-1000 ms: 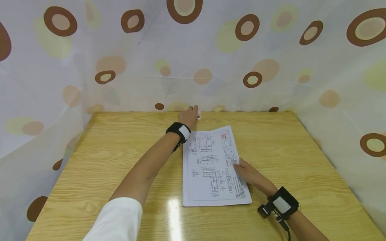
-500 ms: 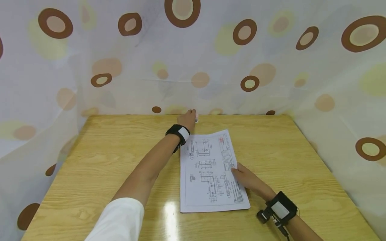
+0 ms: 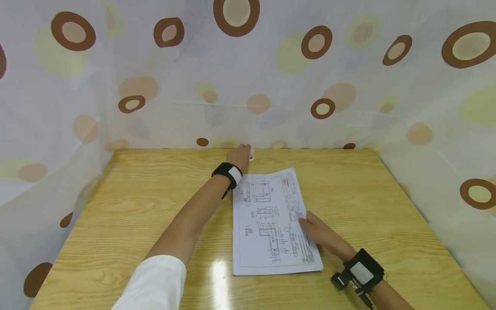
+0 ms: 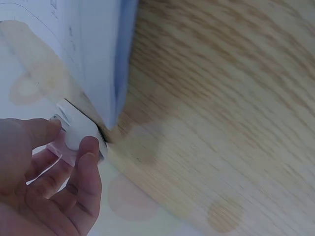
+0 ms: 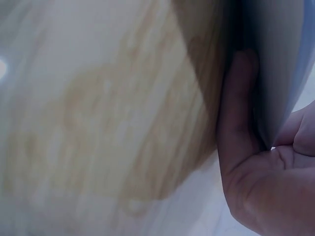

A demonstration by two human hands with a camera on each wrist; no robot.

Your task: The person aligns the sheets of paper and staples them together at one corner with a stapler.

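Only the left wrist view shows the left hand (image 4: 44, 182) pinching a small white object (image 4: 78, 130) between thumb and forefinger.

- On the sheet of paper (image 3: 271, 224) under my right hand (image 3: 315, 230) I see technical line drawings and a block of small print on its right side, but the letters are too small for me to read.
- Near its top right corner is a small red mark, also not readable.
- The small white object (image 4: 78, 130) pinched in my left hand (image 4: 44, 182) shows no readable text.
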